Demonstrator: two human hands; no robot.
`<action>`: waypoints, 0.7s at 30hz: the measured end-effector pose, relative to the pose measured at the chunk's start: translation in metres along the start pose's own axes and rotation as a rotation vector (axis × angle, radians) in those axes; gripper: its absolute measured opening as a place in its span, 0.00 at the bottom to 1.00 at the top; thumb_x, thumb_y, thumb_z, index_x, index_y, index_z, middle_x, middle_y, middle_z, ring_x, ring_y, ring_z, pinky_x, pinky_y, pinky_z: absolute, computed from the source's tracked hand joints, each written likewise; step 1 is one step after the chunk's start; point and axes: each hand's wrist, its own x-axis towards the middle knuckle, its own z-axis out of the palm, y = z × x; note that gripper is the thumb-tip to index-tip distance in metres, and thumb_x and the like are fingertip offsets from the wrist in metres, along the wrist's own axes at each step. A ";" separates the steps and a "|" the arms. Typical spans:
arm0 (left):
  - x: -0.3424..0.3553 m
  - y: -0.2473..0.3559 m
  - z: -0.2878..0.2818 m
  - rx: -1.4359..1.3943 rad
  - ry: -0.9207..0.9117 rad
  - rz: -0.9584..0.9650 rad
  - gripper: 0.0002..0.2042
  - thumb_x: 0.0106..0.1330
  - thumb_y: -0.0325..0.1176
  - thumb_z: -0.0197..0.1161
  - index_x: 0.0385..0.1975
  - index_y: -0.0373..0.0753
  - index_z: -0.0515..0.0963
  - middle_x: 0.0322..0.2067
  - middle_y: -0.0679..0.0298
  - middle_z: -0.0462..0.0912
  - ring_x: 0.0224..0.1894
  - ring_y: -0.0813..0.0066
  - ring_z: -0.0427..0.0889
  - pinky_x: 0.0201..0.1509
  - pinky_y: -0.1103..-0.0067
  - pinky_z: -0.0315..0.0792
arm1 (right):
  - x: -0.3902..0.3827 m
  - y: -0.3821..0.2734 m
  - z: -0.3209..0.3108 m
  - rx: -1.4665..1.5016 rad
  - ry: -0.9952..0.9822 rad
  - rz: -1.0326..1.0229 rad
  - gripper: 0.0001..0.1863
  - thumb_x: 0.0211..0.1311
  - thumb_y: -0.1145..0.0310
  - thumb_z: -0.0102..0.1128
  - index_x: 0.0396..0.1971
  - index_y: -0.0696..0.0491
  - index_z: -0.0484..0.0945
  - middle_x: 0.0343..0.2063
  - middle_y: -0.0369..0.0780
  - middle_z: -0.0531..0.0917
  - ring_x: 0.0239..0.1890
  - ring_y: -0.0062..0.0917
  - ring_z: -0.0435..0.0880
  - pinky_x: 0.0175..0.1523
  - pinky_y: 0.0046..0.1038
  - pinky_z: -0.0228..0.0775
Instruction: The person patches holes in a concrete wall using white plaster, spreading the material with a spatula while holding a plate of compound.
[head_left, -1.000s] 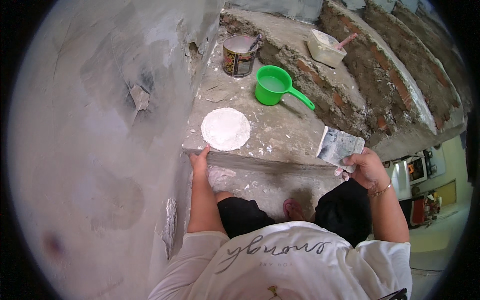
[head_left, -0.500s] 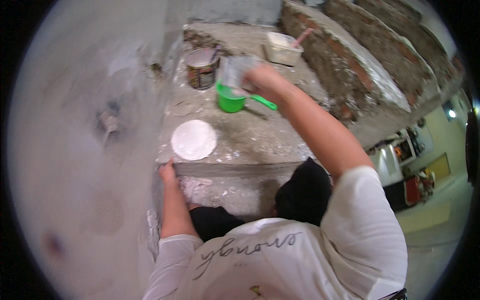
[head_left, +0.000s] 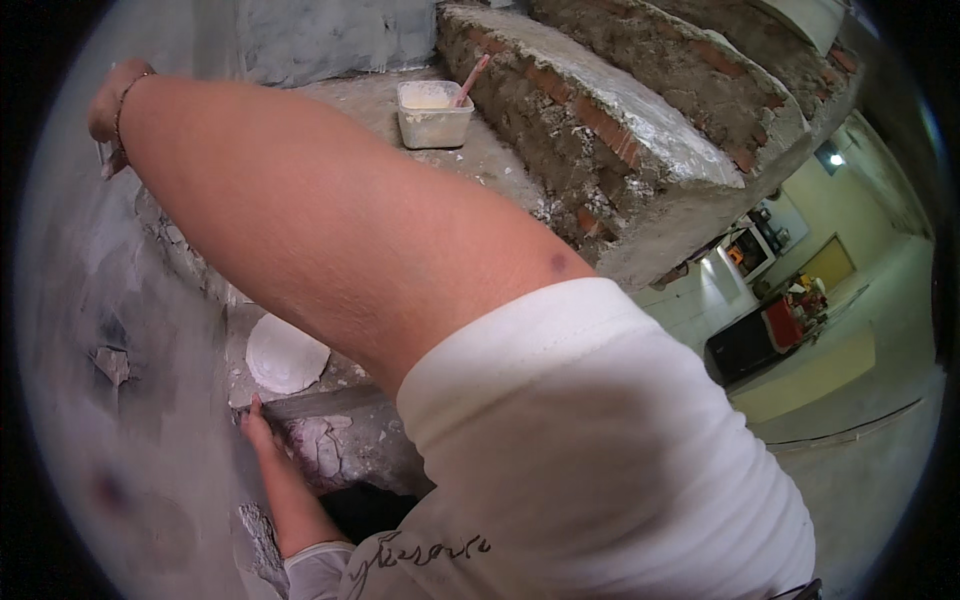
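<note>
My right arm stretches across the view to the wall (head_left: 70,300) at the upper left. My right hand (head_left: 118,102) is closed beside the wall around a flat scraper (head_left: 110,162); only a small part of it shows below the hand. My left hand (head_left: 258,425) rests at the step's front edge next to the wall, one finger stretched up and the others partly hidden. Just beyond it lies a round white disc (head_left: 287,354), powdery or plaster-coated, flat on the step.
A square white tub (head_left: 434,115) with pale contents and a pink-handled tool (head_left: 470,82) stands at the back. Rough concrete-and-brick stairs (head_left: 600,130) rise to the right. White flakes (head_left: 325,440) lie below the step edge. My forearm hides much of the step.
My right hand with the scraper has swung from above the green dipper leftward to the wall. The view has turned right; my forearm now covers the dipper and can. My left hand stays at the edge.
</note>
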 end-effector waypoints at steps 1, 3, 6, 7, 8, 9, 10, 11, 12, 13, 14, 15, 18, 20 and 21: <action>0.006 -0.002 -0.003 -0.020 -0.035 -0.033 0.22 0.59 0.30 0.66 0.50 0.27 0.70 0.44 0.55 0.78 0.46 0.62 0.75 0.54 0.67 0.67 | -0.005 0.007 0.008 -0.074 0.032 -0.052 0.23 0.55 0.44 0.60 0.42 0.46 0.81 0.41 0.41 0.83 0.48 0.33 0.81 0.52 0.35 0.72; -0.007 -0.010 0.017 0.003 -0.040 0.005 0.21 0.58 0.30 0.66 0.50 0.28 0.70 0.44 0.57 0.77 0.46 0.63 0.75 0.55 0.67 0.66 | -0.021 0.031 0.037 -0.164 0.070 -0.165 0.19 0.55 0.51 0.63 0.42 0.47 0.81 0.40 0.41 0.83 0.47 0.33 0.82 0.52 0.35 0.72; 0.002 0.003 -0.016 0.018 0.030 0.082 0.22 0.57 0.29 0.66 0.51 0.28 0.70 0.48 0.55 0.76 0.50 0.64 0.73 0.58 0.69 0.64 | -0.074 0.046 0.047 0.725 -0.035 0.048 0.13 0.54 0.68 0.57 0.41 0.54 0.77 0.36 0.45 0.81 0.39 0.38 0.83 0.40 0.36 0.73; -0.011 0.008 -0.006 0.000 -0.001 0.092 0.23 0.57 0.30 0.66 0.52 0.28 0.69 0.49 0.54 0.75 0.52 0.64 0.73 0.59 0.70 0.64 | -0.099 0.050 0.058 1.354 -0.036 0.325 0.12 0.54 0.74 0.54 0.40 0.57 0.75 0.33 0.47 0.80 0.36 0.40 0.83 0.33 0.37 0.74; -0.024 0.010 0.007 -0.014 -0.035 0.100 0.24 0.57 0.30 0.66 0.52 0.27 0.69 0.50 0.53 0.75 0.53 0.64 0.72 0.60 0.70 0.63 | -0.122 0.053 0.068 1.627 -0.023 0.448 0.12 0.53 0.80 0.50 0.39 0.59 0.73 0.31 0.49 0.79 0.32 0.43 0.83 0.26 0.37 0.75; -0.034 0.012 0.017 0.009 -0.002 0.083 0.26 0.57 0.30 0.67 0.54 0.27 0.68 0.51 0.53 0.74 0.54 0.63 0.72 0.60 0.70 0.63 | -0.140 0.058 0.080 1.786 -0.032 0.549 0.13 0.52 0.87 0.47 0.38 0.62 0.72 0.29 0.50 0.78 0.29 0.45 0.84 0.20 0.38 0.76; -0.041 0.012 0.027 0.032 0.031 0.064 0.27 0.56 0.31 0.67 0.55 0.27 0.67 0.52 0.52 0.73 0.55 0.62 0.71 0.61 0.70 0.62 | -0.155 0.066 0.097 1.838 -0.087 0.619 0.15 0.50 0.87 0.49 0.40 0.62 0.71 0.30 0.51 0.77 0.29 0.46 0.84 0.19 0.38 0.76; -0.043 0.015 0.030 0.052 0.071 0.050 0.28 0.56 0.31 0.67 0.56 0.26 0.67 0.53 0.52 0.73 0.56 0.62 0.71 0.61 0.71 0.62 | -0.167 0.071 0.114 1.892 -0.146 0.686 0.18 0.47 0.87 0.52 0.41 0.61 0.71 0.32 0.51 0.77 0.29 0.48 0.83 0.18 0.37 0.77; -0.038 0.012 0.027 0.055 0.049 0.056 0.27 0.58 0.31 0.66 0.55 0.26 0.66 0.53 0.51 0.73 0.55 0.61 0.72 0.60 0.69 0.63 | -0.179 0.073 0.131 1.894 -0.187 0.701 0.14 0.49 0.86 0.51 0.39 0.64 0.70 0.30 0.50 0.77 0.29 0.47 0.84 0.20 0.36 0.77; -0.030 0.008 0.021 0.050 0.036 0.073 0.27 0.59 0.32 0.65 0.55 0.25 0.66 0.52 0.50 0.73 0.54 0.59 0.72 0.59 0.68 0.64 | -0.186 0.070 0.145 1.897 -0.235 0.698 0.11 0.51 0.85 0.50 0.37 0.66 0.69 0.28 0.50 0.78 0.29 0.47 0.84 0.22 0.35 0.77; -0.025 0.005 0.016 0.052 0.019 0.082 0.26 0.60 0.32 0.64 0.55 0.25 0.66 0.51 0.49 0.74 0.53 0.58 0.73 0.58 0.66 0.66 | -0.196 0.070 0.163 1.922 -0.247 0.704 0.12 0.51 0.85 0.50 0.38 0.67 0.68 0.29 0.49 0.78 0.28 0.45 0.84 0.23 0.34 0.77; -0.032 0.012 0.020 0.061 0.057 0.050 0.26 0.60 0.32 0.64 0.56 0.25 0.66 0.51 0.49 0.73 0.53 0.58 0.73 0.58 0.66 0.66 | -0.206 0.067 0.179 1.945 -0.262 0.710 0.12 0.51 0.85 0.51 0.38 0.67 0.68 0.30 0.49 0.78 0.27 0.44 0.85 0.23 0.34 0.77; -0.046 0.015 0.026 0.022 -0.010 0.078 0.27 0.59 0.33 0.65 0.56 0.25 0.66 0.52 0.48 0.73 0.54 0.58 0.73 0.58 0.67 0.65 | -0.239 0.058 0.208 1.872 -0.291 0.818 0.14 0.51 0.84 0.53 0.40 0.66 0.69 0.30 0.48 0.80 0.27 0.40 0.85 0.23 0.33 0.78; -0.053 0.025 0.019 0.043 0.049 0.145 0.28 0.59 0.34 0.65 0.56 0.25 0.65 0.54 0.48 0.72 0.56 0.57 0.71 0.60 0.66 0.63 | -0.256 0.052 0.230 1.764 -0.310 0.767 0.16 0.51 0.83 0.53 0.42 0.65 0.69 0.30 0.47 0.80 0.26 0.37 0.85 0.23 0.31 0.78; -0.052 0.024 0.026 0.026 0.034 0.101 0.28 0.59 0.33 0.65 0.57 0.26 0.64 0.54 0.48 0.72 0.55 0.58 0.71 0.60 0.66 0.63 | -0.268 0.061 0.247 1.675 -0.307 0.730 0.17 0.51 0.82 0.53 0.43 0.64 0.69 0.30 0.46 0.80 0.26 0.35 0.85 0.22 0.30 0.77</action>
